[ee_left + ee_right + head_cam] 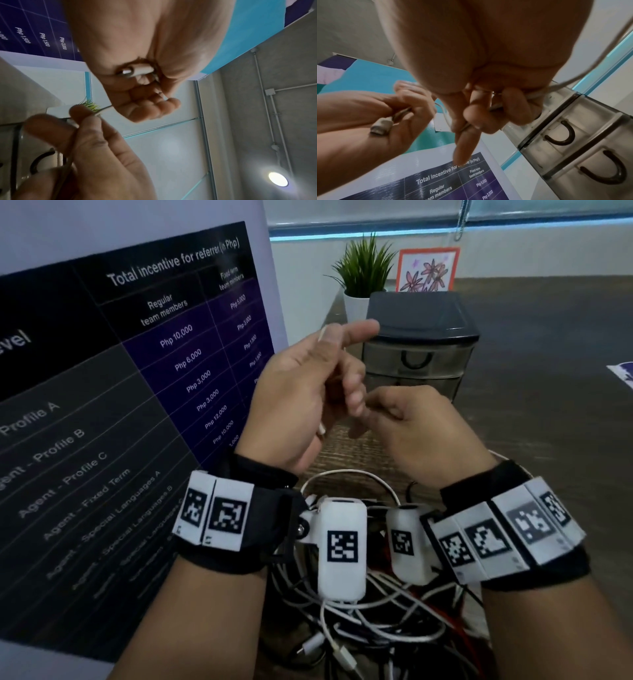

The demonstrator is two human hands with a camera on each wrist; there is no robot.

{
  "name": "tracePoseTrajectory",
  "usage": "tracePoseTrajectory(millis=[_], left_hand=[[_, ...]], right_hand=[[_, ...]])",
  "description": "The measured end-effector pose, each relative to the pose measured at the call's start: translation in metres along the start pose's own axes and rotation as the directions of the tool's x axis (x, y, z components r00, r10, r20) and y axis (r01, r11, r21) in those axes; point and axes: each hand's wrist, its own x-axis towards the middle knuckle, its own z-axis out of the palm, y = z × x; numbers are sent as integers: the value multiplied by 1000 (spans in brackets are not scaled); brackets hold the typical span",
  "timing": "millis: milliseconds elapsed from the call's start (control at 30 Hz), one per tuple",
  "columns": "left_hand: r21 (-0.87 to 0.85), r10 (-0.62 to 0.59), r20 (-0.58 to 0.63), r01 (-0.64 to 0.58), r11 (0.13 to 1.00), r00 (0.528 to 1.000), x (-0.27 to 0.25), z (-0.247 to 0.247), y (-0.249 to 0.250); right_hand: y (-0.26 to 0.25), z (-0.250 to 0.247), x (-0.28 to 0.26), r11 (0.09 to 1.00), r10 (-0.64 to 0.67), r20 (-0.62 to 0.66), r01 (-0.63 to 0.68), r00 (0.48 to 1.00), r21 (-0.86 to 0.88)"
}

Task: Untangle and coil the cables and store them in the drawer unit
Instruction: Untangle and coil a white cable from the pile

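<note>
Dark wood-grain table [534, 419] carries the whole scene, and places are given from the smoky plastic drawer unit [419, 344] standing on it, its drawers shut. Behind the unit a small potted plant [363, 273] and a framed flower picture [428, 270] are seen; to its left a large printed poster [137, 364] stands upright.

In front of the unit, raised off the table, a thin white cable [534, 96] is held between both hands. The left hand [305, 395] is curled round one end, so that the white plug [381, 126] juts out below the palm; this end appears to be kept fixed as an anchor for coiling. The right hand [414, 429], just beside it and nearer the unit, has its fingers [516, 106] closed round the cable's run, with the strand pinched between thumb and forefinger, probably so that slack can be fed through. From this hand the cable is seen trailing away past the wrist.

Nearer the person than the unit, beneath the wrists, the tangled heap of cables [370, 628] lies unsorted, white mixed with darker strands. Nothing is judged to be stored yet; the task seems early.
</note>
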Motion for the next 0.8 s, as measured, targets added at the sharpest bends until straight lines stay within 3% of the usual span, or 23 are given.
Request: tracePoseTrajectory(millis=[167,433,667,800], left_hand=[[-88,-32,-72,25,996,997,-1,0,4],[-119,-11,-131,-5,993,991,-1,1,5],[-48,87,-214,-100,994,973,5,-7,0],[-36,161,-336,-183,982,928,8,-7,-3]], right_hand=[[-8,-7,-5,1000,24,8,-24,1000,-18],[-25,-3,-10,997,-9,180,22,984,-68],[-27,-2,-12,994,8,256,20,967,-106],[-30,-4,-13,992,-22,281,56,959,-114]])
